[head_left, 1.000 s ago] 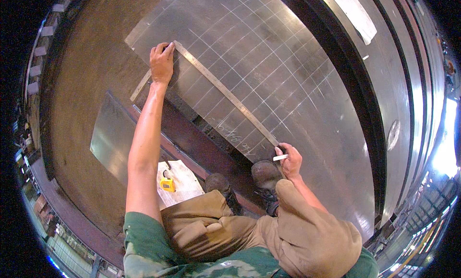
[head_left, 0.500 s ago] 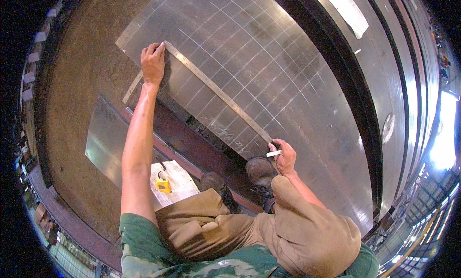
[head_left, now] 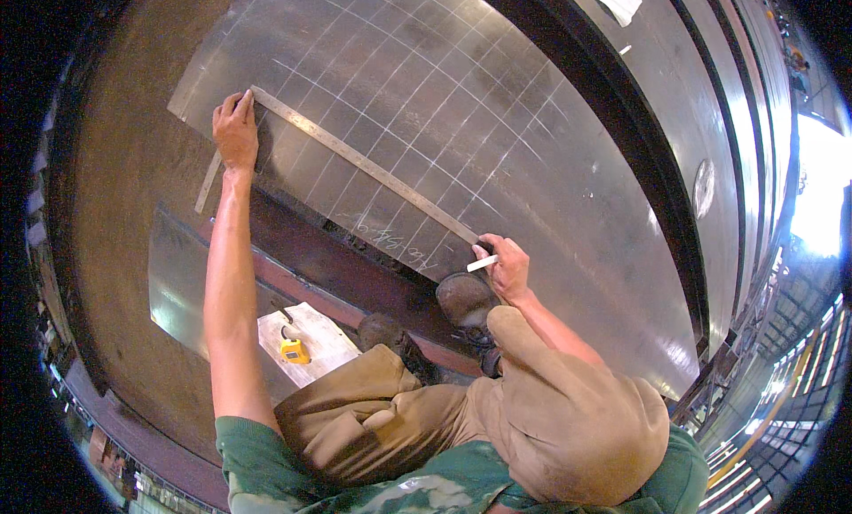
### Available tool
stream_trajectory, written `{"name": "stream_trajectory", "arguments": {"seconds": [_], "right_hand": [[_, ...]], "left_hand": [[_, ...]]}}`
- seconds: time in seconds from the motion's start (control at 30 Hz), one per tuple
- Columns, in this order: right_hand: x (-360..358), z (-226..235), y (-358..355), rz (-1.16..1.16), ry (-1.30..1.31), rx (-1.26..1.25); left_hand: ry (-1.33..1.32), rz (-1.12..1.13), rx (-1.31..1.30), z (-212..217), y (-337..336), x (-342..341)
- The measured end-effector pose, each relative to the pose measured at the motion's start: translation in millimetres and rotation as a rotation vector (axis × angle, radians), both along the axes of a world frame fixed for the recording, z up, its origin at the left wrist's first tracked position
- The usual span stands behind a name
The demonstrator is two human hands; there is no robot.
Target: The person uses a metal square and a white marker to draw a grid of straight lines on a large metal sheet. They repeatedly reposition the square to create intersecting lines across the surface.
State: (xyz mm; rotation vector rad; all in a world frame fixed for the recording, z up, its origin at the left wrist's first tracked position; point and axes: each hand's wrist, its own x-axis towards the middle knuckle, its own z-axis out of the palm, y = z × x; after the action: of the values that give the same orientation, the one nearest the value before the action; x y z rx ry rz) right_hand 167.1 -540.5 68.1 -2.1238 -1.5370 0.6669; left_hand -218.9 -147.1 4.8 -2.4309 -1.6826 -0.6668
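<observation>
A long L-shaped steel square (head_left: 359,159) lies across a grey metal plate (head_left: 586,248) marked with a grid of white lines. My left hand (head_left: 236,139) grips the square's far-left corner, its fingers closed over the edge. The short leg sticks out below that wrist, past the plate's edge. At the near end of the long leg is my right hand (head_left: 509,270), closed, its thumb and fingers by the blade. A white chalk stick (head_left: 483,263) juts from this hand. Its grip on the square's end is partly hidden.
My shoes (head_left: 466,299) are by the plate's near edge, beside a dark gap. A yellow tape measure (head_left: 294,351) rests on a whitish sheet (head_left: 324,341) at left. Dark beams (head_left: 612,97) and more plates stretch along the right. Brown rusty metal (head_left: 124,203) spreads leftward.
The whole view has shifted, with the plate and both hands appearing further left. The chalk in my right hand is tilted a little more. The square keeps about the same place on the plate.
</observation>
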Motion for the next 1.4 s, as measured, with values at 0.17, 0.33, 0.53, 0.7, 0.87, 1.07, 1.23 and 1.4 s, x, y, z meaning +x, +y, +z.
{"name": "stream_trajectory", "arguments": {"seconds": [0.17, 0.33, 0.53, 0.7, 0.87, 1.07, 1.23, 1.4], "right_hand": [[0.1, -3.0, -1.4, 0.007, -0.047, 0.03], [-5.3, 1.8, 2.3, -0.021, -0.068, -0.009], [-2.5, -2.0, 1.6, 0.01, -0.058, 0.012], [-2.0, -2.9, 3.2, 0.032, -0.032, 0.07], [-1.5, -5.3, -0.3, 0.04, -0.034, 0.058], [-2.7, -7.2, 1.0, 0.031, -0.015, 0.032], [-5.0, -6.9, 1.5, 0.012, -0.026, 0.056], [-3.4, -7.8, -0.6, 0.024, -0.05, 0.041]], "left_hand": [[0.004, 0.001, -0.009, 4.7, -0.4, 4.5], [-0.026, -0.001, -0.022, 5.5, -1.3, 0.3], [-0.025, -0.008, 0.014, 2.2, 2.0, -1.0], [-0.024, -0.019, 0.014, 2.9, 1.8, -0.5], [-0.017, -0.014, 0.01, 4.8, 1.4, 1.6], [0.007, 0.004, 0.012, 5.3, -0.7, -1.6], [0.038, 0.011, 0.047, -2.1, 3.8, 1.7], [-0.018, 0.024, -0.024, 6.7, -3.0, 6.4]]}}
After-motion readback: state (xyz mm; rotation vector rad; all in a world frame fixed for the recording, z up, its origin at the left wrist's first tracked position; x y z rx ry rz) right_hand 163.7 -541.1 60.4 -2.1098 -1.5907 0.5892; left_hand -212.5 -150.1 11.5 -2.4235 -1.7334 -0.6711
